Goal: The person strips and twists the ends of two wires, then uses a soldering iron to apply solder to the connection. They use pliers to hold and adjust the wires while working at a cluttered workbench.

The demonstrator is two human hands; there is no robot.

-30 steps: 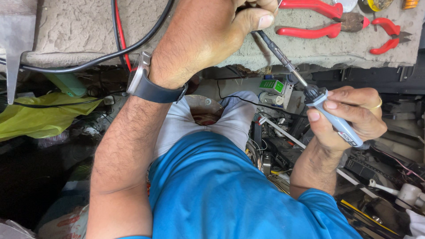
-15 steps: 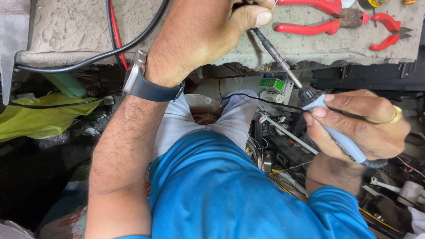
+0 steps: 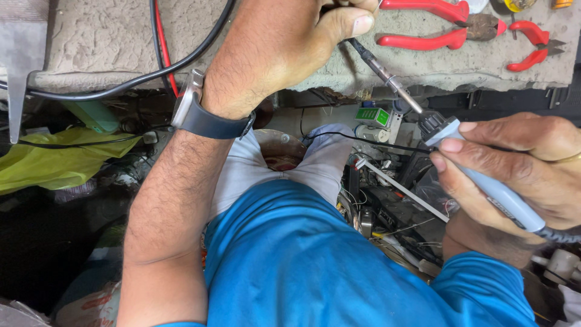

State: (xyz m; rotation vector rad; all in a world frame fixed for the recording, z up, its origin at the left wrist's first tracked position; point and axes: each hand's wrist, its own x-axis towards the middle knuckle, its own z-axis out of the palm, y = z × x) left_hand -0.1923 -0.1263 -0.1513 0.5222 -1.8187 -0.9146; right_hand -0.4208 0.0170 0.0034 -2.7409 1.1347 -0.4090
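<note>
My right hand (image 3: pixel 526 169) grips the pale blue handle of a soldering iron (image 3: pixel 493 191) at the right. Its metal shaft (image 3: pixel 387 75) slants up and left over the edge of a rough grey bench top (image 3: pixel 103 42). The tip ends under the thumb of my left hand (image 3: pixel 284 48), which rests on the bench at the top middle. Those fingers are curled, and whatever is inside them is hidden. A dark watch (image 3: pixel 196 115) sits on my left wrist.
Red-handled pliers (image 3: pixel 436 24) and small red cutters (image 3: pixel 532 42) lie on the bench at the top right. A black cable (image 3: pixel 151 75) and a red cable (image 3: pixel 162 42) cross its left part. Below are a yellow-green bag (image 3: pixel 54 160), a green part (image 3: pixel 372 116) and tangled wires.
My right hand has drawn the soldering iron's handle to the right and closer to the camera. My left hand has stayed on the bench at the iron's tip.
</note>
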